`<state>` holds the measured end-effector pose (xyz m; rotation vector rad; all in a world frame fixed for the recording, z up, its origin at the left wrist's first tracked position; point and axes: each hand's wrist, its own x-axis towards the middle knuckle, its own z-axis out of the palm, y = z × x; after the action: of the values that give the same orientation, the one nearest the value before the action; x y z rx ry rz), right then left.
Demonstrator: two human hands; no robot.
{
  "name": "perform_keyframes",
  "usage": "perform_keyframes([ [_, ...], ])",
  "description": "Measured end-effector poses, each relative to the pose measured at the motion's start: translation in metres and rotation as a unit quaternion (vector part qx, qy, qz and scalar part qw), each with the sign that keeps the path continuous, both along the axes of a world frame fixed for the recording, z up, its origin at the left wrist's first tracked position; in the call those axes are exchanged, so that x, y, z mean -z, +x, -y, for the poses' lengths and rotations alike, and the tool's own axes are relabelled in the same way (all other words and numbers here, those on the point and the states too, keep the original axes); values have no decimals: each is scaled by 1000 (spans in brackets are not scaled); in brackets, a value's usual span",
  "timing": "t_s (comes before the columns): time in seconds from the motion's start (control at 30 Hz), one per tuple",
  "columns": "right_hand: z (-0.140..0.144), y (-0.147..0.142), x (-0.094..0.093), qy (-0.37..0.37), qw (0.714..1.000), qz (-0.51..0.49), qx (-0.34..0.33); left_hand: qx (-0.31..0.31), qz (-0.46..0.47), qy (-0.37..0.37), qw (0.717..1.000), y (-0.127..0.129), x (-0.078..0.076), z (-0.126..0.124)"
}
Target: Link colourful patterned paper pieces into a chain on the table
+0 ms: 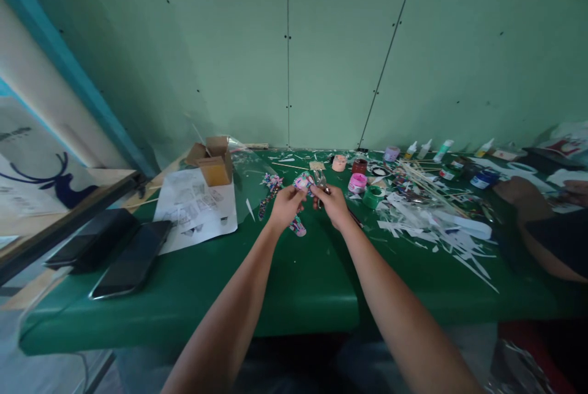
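My left hand (288, 203) pinches the left side of a small multicoloured patterned piece (303, 181), pink, blue and white. From the right, my right hand (332, 204) closes on the same piece. A greyish metallic item (320, 181) shows just behind my right fingers; whether they hold it I cannot tell. Beside my left hand lies another patterned piece (272, 182) with strips hanging from it. A similar patterned strip (297, 226) lies on the green table cover (303, 277) below my hands.
Paint jars, including a pink one (357, 183) and a green one (373, 197), stand right of my hands near paper scraps (429, 222) and thin sticks. At left are a cardboard box (217, 164), printed sheets (195, 207) and a phone (133, 259). Another person's arm (528, 216) reaches in.
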<state>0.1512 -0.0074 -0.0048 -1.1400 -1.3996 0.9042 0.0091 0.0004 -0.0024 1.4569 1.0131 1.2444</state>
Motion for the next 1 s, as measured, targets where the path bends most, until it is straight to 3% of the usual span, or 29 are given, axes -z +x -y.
perform_keyframes([
  [0.07,0,3,-1,6,1000,4,-12,9,-72,43,996,-1,5,2],
  [0.17,0,5,-1,11,999,22,-33,0,-81,64,995,-1,9,3],
  [0.27,0,4,0,27,997,66,-7,-43,-39,49,997,-1,8,0],
  [0.4,-1,1,4,43,975,213,51,-118,50,19,992,-3,5,-4],
  [0.63,2,-7,4,37,934,347,72,-134,125,-16,983,-4,6,-4],
  [0.83,5,-8,3,47,915,392,87,-152,89,-7,984,-3,5,-3],
  [1.0,8,-8,0,41,897,428,98,-207,-20,36,977,-8,8,-3],
])
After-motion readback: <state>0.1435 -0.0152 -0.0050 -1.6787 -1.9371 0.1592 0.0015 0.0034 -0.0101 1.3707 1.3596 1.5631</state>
